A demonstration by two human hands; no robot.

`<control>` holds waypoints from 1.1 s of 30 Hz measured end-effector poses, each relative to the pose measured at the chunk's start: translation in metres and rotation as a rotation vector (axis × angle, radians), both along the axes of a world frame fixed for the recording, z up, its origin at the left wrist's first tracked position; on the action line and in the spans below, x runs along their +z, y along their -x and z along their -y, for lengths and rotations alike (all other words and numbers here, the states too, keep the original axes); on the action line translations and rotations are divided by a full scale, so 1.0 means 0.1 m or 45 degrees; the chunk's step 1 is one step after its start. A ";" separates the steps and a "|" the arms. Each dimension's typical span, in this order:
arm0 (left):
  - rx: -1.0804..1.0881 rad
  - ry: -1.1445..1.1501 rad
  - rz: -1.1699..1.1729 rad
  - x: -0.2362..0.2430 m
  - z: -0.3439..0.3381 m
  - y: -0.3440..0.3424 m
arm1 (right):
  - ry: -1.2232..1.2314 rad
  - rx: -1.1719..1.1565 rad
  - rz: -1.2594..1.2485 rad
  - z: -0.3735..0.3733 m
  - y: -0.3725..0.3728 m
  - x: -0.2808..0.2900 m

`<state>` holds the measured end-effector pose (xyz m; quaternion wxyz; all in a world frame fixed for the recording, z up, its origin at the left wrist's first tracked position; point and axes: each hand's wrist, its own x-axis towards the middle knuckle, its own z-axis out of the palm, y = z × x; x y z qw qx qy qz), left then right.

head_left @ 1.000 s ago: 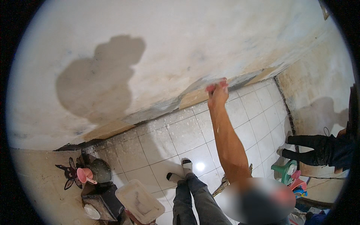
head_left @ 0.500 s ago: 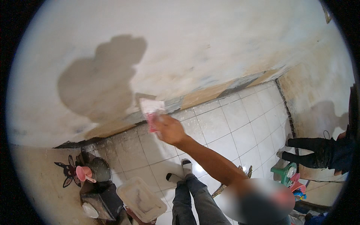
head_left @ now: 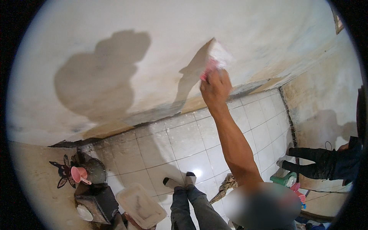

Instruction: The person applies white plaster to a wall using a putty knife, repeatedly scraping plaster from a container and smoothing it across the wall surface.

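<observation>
My right hand (head_left: 217, 89) reaches up and forward, closed around the pinkish-red handle of a putty knife (head_left: 210, 68). White paste covers the broad blade, which is partly smeared by motion. One corner of the blade meets its shadow on the whitish wall (head_left: 161, 23), so it is at or very near the surface. Patchy yellow, grey and bluish stains run along the wall's lower part. A blurred patch hides my upper right arm. My left hand is out of view.
A pale rectangular tub (head_left: 141, 205) stands left of my feet on the tiled floor (head_left: 157, 149). Beyond it are a black box (head_left: 96, 203), a pink dipper (head_left: 79, 175) and a dark bucket (head_left: 96, 171). A person in dark trousers (head_left: 306, 163) is at right, near a green scale-like object (head_left: 283, 179).
My right hand has carried the putty knife up the wall and to the right, away from the floor edge. The view has shifted slightly, and my feet appear a little farther left.
</observation>
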<state>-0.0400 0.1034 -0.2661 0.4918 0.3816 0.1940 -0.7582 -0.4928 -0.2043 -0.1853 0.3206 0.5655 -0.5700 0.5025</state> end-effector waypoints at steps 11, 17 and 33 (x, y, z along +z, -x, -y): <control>0.019 -0.002 0.100 -0.07 -0.14 0.41 | -0.598 -0.003 0.158 -0.84 0.43 -0.54; 0.033 0.004 0.124 -0.05 -0.22 0.59 | 0.040 0.061 -0.370 -0.39 0.43 0.37; 0.121 -0.057 0.156 -0.02 -0.49 0.71 | -0.154 0.196 -0.503 -0.03 0.55 0.52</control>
